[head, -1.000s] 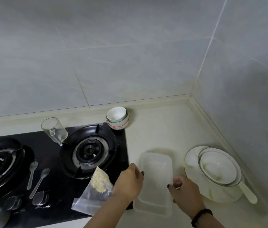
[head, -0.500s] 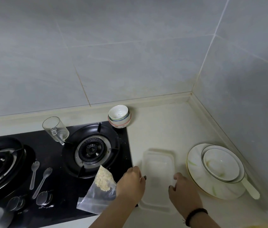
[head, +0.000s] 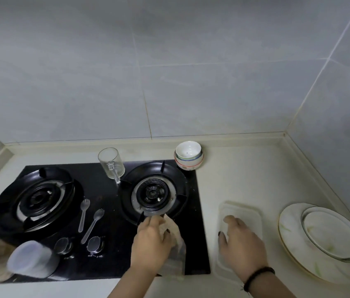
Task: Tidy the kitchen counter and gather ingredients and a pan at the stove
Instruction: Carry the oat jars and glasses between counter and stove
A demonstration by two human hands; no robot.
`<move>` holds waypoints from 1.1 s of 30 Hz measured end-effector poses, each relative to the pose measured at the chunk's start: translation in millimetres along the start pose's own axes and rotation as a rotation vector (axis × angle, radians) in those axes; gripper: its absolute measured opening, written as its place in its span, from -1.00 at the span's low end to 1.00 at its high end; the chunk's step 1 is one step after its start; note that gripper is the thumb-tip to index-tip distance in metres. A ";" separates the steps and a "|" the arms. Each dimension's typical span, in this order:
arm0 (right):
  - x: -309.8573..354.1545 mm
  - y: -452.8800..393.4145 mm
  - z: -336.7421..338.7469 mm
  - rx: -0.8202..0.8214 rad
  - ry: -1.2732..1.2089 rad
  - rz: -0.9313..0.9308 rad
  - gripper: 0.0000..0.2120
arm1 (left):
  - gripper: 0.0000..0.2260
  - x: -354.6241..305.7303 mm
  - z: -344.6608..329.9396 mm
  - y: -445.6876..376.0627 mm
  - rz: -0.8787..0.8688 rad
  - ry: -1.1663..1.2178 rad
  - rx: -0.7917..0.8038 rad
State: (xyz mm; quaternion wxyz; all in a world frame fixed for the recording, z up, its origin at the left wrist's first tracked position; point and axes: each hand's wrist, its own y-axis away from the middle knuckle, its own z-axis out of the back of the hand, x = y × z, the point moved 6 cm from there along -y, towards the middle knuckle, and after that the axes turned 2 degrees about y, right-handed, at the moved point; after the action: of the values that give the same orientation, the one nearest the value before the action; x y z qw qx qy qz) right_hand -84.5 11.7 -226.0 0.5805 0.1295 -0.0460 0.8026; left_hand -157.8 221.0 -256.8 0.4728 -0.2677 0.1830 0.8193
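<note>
The plastic bag (head: 175, 248) with pale crumbly food inside lies on the black stove (head: 105, 233), at the front edge of the right burner (head: 153, 193). My left hand (head: 150, 247) is on top of it and covers most of it; my fingers curl over the upper part and seem to grip it, though the picture is blurred there. I judge the bag is light, soft and a little slippery, so it will sag and the contents will slide to 1 end. It is better to pinch it near the top, above the food, not in the middle. My right hand (head: 239, 247) rests with relaxed, spread fingers on the clear plastic container (head: 247, 214), which stands on the counter (head: 234, 173) just beside the stove. This container looks light and stiff, so I can take it by its long rim. The bag is near to my right hand, but apart.
</note>
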 end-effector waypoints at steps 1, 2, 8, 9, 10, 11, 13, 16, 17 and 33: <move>13.0 -0.9 -2.5 0.007 -0.042 0.038 -0.70 | -0.73 7.5 3.7 1.3 0.027 0.003 0.005; 24.5 -1.1 -5.6 0.017 -0.082 0.076 -0.71 | -0.72 14.7 5.8 2.7 0.056 -0.002 0.016; 79.9 7.2 -40.9 0.212 -0.117 0.325 -0.76 | -0.67 53.2 1.9 16.3 0.248 0.003 0.208; 83.4 9.8 -46.6 0.241 -0.116 0.346 -0.75 | -0.70 54.8 0.6 18.3 0.281 0.039 0.244; 85.6 12.5 -52.6 0.274 -0.120 0.362 -0.72 | -0.74 55.3 -0.4 19.9 0.304 0.083 0.270; 87.6 15.5 -58.9 0.312 -0.127 0.375 -0.68 | -0.77 55.0 -0.3 21.6 0.320 0.134 0.283; 89.2 20.5 -67.7 0.362 -0.141 0.391 -0.56 | -0.78 51.2 0.4 23.7 0.317 0.227 0.284; 90.3 26.3 -73.5 0.404 -0.146 0.398 -0.33 | -0.85 40.3 3.8 27.0 0.273 0.306 0.261; 90.1 27.0 -73.4 0.409 -0.149 0.392 -0.27 | -0.89 35.8 4.8 27.6 0.252 0.323 0.260; 37.1 17.3 -32.1 0.048 -0.594 0.168 -0.38 | -0.93 -70.2 22.4 22.5 0.012 0.611 0.272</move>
State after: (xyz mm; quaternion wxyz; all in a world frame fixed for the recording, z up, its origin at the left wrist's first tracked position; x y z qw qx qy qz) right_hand -116.6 47.5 -245.9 0.4702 0.3677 -0.2053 0.7756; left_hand -154.6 174.9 -195.1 0.4226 -0.4343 0.4254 0.6721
